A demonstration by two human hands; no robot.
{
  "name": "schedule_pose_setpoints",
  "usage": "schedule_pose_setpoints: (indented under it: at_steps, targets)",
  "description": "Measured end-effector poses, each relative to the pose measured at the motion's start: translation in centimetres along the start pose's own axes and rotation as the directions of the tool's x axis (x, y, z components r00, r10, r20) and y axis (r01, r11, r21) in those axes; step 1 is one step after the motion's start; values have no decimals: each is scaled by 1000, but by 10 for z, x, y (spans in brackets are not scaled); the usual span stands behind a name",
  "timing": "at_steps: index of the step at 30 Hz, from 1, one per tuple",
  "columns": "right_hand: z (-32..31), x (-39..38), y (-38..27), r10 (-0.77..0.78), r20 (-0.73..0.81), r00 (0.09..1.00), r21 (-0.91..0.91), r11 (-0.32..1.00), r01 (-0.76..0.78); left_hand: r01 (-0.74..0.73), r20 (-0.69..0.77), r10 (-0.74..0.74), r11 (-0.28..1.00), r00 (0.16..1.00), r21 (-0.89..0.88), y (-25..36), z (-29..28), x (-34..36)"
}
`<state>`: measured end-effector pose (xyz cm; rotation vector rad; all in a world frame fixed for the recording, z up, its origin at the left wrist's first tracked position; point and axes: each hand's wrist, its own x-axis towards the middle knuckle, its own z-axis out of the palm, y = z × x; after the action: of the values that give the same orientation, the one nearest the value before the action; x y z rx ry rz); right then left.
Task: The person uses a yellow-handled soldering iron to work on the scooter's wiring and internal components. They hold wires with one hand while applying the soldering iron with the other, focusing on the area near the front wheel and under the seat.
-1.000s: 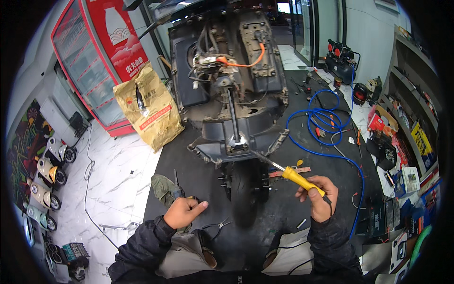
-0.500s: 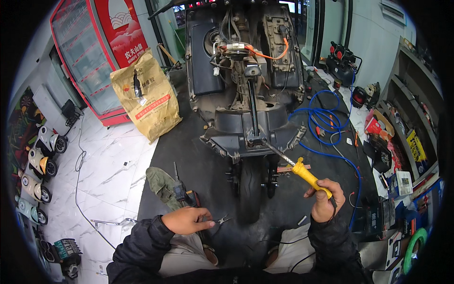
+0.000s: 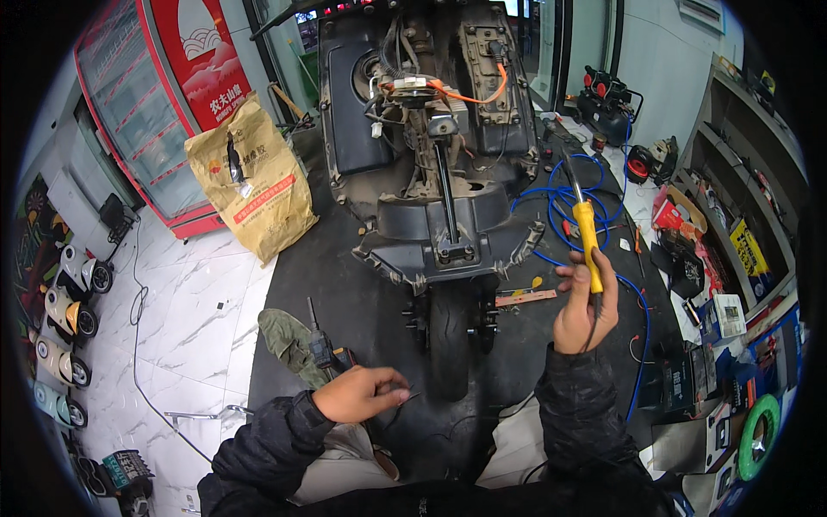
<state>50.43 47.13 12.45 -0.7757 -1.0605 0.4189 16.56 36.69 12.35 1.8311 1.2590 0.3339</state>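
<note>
My right hand is closed round the yellow handle of a soldering iron. Its metal tip points up and away, over the coiled blue hose, and a dark cord hangs from the handle. My left hand is held low over the dark mat, fingers curled together around small pliers; only a thin dark end shows past the fingertips. Ahead stands a partly stripped scooter with bare black panels and exposed wiring. Its tyre lies between my two hands.
A black tool with a long bit rests by a green cloth left of the tyre. Blue hose runs along the right. A large tan bag stands left; shelves line the right. Near the tyre lies a reddish strip.
My right hand has drawn the soldering iron away from the scooter's panel and turned its tip upward. My left hand has shifted slightly right and up; the view has shifted a little too.
</note>
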Motion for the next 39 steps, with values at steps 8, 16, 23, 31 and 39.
schedule_pose_setpoints:
  at_steps: [8,16,23,31,39]
  targets:
    - [1,31,-11,-88,66,994,-196,976,99,-421,-433,607,786,667,453,76,-29,95]
    - [-17,98,-22,-80,379,922,-215,961,172,-215,-227,800,402,555,890,156,-75,279]
    - [9,136,14,-115,365,924,-36,990,137,213,-447,601,421,662,882,142,-65,347]
    - [10,141,64,-116,64,991,55,992,112,131,-542,577,601,611,788,143,-75,358]
    - [18,151,98,13,-172,985,103,995,5,-182,-810,345,939,474,293,147,-90,351]
